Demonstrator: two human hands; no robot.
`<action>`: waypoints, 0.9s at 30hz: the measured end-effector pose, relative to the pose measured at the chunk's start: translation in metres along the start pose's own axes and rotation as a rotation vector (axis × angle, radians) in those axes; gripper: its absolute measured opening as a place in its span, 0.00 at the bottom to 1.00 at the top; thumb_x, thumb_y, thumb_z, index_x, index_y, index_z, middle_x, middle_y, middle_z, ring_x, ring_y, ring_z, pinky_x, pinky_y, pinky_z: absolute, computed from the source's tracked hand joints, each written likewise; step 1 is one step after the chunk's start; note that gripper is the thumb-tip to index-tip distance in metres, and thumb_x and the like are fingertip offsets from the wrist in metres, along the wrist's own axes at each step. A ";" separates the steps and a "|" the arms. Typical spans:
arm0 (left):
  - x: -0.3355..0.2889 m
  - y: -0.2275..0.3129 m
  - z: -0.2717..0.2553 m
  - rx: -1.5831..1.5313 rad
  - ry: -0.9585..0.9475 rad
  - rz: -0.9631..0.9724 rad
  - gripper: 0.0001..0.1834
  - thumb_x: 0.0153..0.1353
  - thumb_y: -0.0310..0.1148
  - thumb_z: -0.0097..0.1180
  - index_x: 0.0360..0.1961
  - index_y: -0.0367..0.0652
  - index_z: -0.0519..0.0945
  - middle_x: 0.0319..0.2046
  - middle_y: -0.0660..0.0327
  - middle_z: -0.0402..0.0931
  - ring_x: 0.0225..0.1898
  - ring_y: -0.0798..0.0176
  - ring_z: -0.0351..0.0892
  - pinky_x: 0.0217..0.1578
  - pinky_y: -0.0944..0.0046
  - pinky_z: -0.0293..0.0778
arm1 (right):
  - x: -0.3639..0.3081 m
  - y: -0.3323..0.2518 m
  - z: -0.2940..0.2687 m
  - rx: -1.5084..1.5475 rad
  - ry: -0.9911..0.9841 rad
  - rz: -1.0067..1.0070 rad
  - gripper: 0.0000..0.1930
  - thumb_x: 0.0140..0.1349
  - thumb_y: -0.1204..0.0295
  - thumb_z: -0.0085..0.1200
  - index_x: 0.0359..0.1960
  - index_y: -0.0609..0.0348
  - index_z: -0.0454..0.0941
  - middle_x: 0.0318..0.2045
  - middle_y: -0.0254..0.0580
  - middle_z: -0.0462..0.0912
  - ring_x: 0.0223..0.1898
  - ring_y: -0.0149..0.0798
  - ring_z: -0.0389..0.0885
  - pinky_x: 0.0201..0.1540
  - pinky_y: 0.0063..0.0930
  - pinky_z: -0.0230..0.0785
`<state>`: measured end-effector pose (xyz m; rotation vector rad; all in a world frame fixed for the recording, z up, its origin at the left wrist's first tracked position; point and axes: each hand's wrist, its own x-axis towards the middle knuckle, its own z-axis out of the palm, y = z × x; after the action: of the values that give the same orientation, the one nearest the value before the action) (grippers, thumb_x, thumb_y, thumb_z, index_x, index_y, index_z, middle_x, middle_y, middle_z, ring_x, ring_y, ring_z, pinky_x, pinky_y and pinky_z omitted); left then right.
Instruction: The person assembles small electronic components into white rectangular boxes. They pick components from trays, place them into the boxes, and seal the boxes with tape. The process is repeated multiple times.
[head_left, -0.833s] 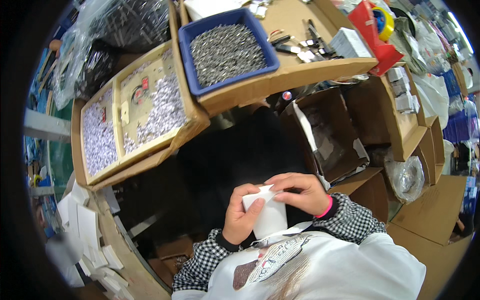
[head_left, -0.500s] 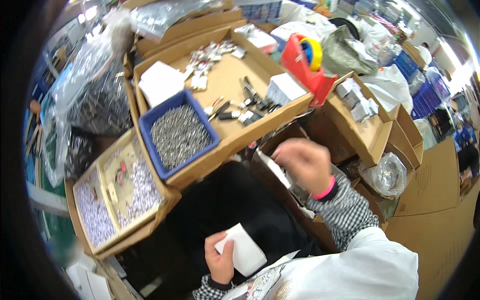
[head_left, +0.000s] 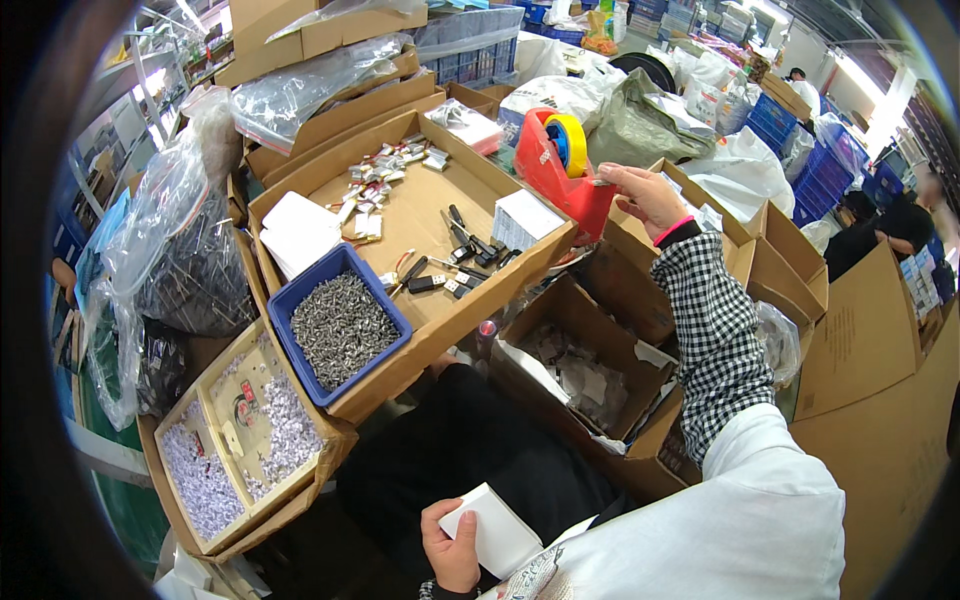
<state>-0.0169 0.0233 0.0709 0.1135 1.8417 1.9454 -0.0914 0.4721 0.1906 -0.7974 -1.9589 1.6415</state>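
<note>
Low in front of my body, my left hand (head_left: 455,548) is closed on a flat white box (head_left: 500,535), thumb across its top face. My right hand (head_left: 648,200) is raised at the red tape dispenser (head_left: 545,165), its fingers pinched at the cutting end. A roll of yellow tape (head_left: 566,146) sits in the dispenser; the tape's loose end is too small to make out clearly. Beside it, a cardboard tray (head_left: 430,205) holds small silver battery packs (head_left: 368,190), black-handled tools (head_left: 465,235) and a white stack (head_left: 298,235).
A blue bin of screws (head_left: 342,325) stands at the tray's near left corner. Left of it is a wooden box with small white parts (head_left: 290,430). An open carton (head_left: 590,350) with plastic scraps sits below my right arm. Plastic bags (head_left: 190,240) rise at the left.
My right hand has moved up and away from above the open carton to the tape dispenser. My left hand keeps hold of the white box. The view has shifted slightly.
</note>
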 end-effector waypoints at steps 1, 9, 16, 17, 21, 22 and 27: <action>0.000 0.002 0.001 -0.005 0.001 0.002 0.18 0.56 0.22 0.57 0.48 0.37 0.69 0.43 0.59 0.71 0.47 0.63 0.69 0.53 0.65 0.63 | -0.002 -0.002 0.002 0.041 -0.014 -0.010 0.20 0.60 0.57 0.53 0.48 0.56 0.78 0.45 0.31 0.79 0.48 0.29 0.71 0.51 0.27 0.57; -0.007 0.005 0.001 -0.019 -0.041 0.066 0.19 0.56 0.20 0.56 0.49 0.39 0.68 0.42 0.58 0.71 0.44 0.66 0.71 0.48 0.66 0.68 | -0.008 -0.015 0.012 0.332 0.044 -0.084 0.11 0.59 0.62 0.59 0.33 0.56 0.80 0.28 0.26 0.75 0.29 0.21 0.64 0.33 0.16 0.56; -0.003 0.000 -0.002 0.039 0.000 0.098 0.19 0.57 0.21 0.56 0.50 0.38 0.68 0.42 0.57 0.72 0.43 0.65 0.72 0.47 0.66 0.68 | -0.033 0.004 0.007 0.381 0.086 -0.002 0.10 0.61 0.63 0.57 0.34 0.57 0.79 0.24 0.25 0.71 0.26 0.21 0.65 0.29 0.15 0.58; -0.002 -0.001 -0.002 0.048 -0.004 0.103 0.19 0.57 0.21 0.56 0.50 0.38 0.67 0.42 0.57 0.71 0.43 0.65 0.72 0.47 0.66 0.68 | -0.035 0.007 0.006 0.411 0.058 0.017 0.10 0.61 0.63 0.56 0.35 0.57 0.79 0.26 0.26 0.73 0.27 0.21 0.67 0.29 0.15 0.59; -0.003 -0.001 -0.003 0.069 -0.055 0.122 0.21 0.57 0.21 0.56 0.51 0.37 0.66 0.43 0.57 0.71 0.44 0.64 0.71 0.48 0.65 0.68 | -0.039 0.023 0.004 0.508 -0.019 0.053 0.09 0.64 0.65 0.53 0.38 0.56 0.77 0.32 0.29 0.80 0.31 0.23 0.76 0.32 0.16 0.70; -0.004 0.000 -0.003 0.071 -0.076 0.125 0.22 0.56 0.21 0.57 0.52 0.37 0.66 0.43 0.56 0.71 0.44 0.64 0.71 0.48 0.65 0.68 | -0.038 0.027 0.006 0.537 -0.042 0.030 0.08 0.64 0.66 0.52 0.38 0.56 0.77 0.32 0.30 0.80 0.31 0.23 0.76 0.32 0.16 0.71; 0.000 0.004 -0.004 0.115 -0.010 0.156 0.23 0.56 0.20 0.56 0.53 0.37 0.65 0.45 0.56 0.69 0.46 0.63 0.70 0.50 0.64 0.66 | -0.032 0.050 0.031 0.816 0.017 0.042 0.11 0.63 0.64 0.54 0.40 0.59 0.74 0.32 0.32 0.79 0.32 0.26 0.77 0.35 0.18 0.71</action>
<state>-0.0191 0.0196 0.0740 0.3104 1.9909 1.9353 -0.0819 0.4335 0.1367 -0.5102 -1.0745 2.1876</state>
